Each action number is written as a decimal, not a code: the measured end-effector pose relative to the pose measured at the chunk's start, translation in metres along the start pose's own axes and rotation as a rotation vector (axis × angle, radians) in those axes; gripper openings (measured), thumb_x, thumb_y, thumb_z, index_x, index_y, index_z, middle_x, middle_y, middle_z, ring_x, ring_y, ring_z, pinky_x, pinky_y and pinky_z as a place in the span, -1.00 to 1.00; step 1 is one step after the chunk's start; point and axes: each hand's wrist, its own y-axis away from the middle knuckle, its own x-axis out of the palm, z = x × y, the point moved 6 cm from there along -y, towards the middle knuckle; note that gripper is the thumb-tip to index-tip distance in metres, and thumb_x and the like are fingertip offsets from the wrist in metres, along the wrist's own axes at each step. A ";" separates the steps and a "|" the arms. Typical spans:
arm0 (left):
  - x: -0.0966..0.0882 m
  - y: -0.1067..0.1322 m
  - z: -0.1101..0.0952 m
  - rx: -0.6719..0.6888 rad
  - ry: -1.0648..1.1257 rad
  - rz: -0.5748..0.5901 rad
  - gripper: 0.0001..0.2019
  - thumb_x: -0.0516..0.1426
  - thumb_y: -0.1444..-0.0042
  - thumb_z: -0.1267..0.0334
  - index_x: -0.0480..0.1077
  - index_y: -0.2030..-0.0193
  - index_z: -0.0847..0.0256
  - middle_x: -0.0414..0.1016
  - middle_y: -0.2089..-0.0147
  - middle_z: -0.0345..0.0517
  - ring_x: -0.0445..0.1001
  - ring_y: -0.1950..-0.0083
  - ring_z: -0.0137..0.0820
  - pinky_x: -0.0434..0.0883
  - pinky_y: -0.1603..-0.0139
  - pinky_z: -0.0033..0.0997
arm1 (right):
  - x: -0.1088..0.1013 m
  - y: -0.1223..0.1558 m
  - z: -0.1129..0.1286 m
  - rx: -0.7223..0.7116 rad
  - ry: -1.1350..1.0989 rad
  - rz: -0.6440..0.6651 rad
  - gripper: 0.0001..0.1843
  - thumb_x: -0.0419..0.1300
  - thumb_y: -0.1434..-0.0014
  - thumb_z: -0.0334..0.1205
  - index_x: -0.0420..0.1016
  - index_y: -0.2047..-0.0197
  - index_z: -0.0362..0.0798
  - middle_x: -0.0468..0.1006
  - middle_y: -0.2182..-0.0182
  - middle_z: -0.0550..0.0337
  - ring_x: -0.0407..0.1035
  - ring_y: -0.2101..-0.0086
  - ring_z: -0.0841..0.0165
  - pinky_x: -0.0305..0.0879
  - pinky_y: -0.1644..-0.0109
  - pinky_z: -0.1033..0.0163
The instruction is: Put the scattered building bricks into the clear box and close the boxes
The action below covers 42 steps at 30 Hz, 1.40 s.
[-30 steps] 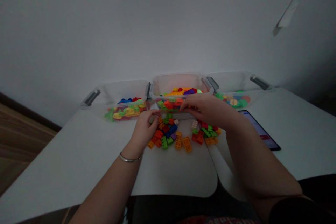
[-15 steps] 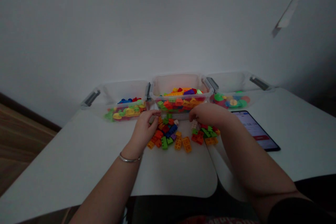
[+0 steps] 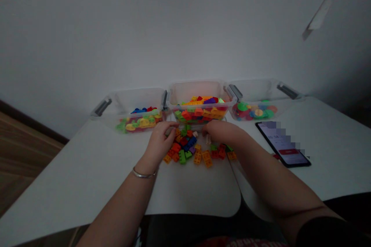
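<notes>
Several toy building bricks [image 3: 183, 146] in red, orange, green, blue and purple lie in a loose pile on the white table. At the pile's left edge rests my left hand [image 3: 160, 137], thumb and fingers apart, with a silver bangle at the wrist. A bit of green shows between them. My right hand [image 3: 222, 129] is closed at the pile's upper right, its fingertips pinched on a pale pink brick [image 3: 208, 139]. Two orange bricks [image 3: 206, 159] lie in front. Red and green bricks [image 3: 218, 151] sit partly hidden below my right hand and forearm.
A clear plastic box [image 3: 199, 106] of mixed bricks stands behind the pile. Similar boxes flank it, the left box [image 3: 136, 123] with yellow, green and blue pieces, the right box [image 3: 255, 117] with round pieces. A phone [image 3: 285, 148] lies at right. A seam [image 3: 236, 181] divides the tabletop.
My right hand has moved left with the pale pink brick, toward the main pile. Its forearm now covers more of the right-hand bricks. My left hand has stayed nearly still.
</notes>
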 end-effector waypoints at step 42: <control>-0.001 0.002 -0.002 0.062 -0.020 -0.005 -0.77 0.04 -0.25 0.32 0.52 0.11 0.18 0.63 0.14 -0.06 0.54 0.05 -0.23 0.46 -0.06 -0.17 | -0.068 0.034 -0.048 0.083 -0.430 -1.156 -0.74 0.12 -0.26 -0.14 0.61 0.16 -0.03 0.66 0.23 0.06 0.47 0.22 0.20 0.33 0.08 0.08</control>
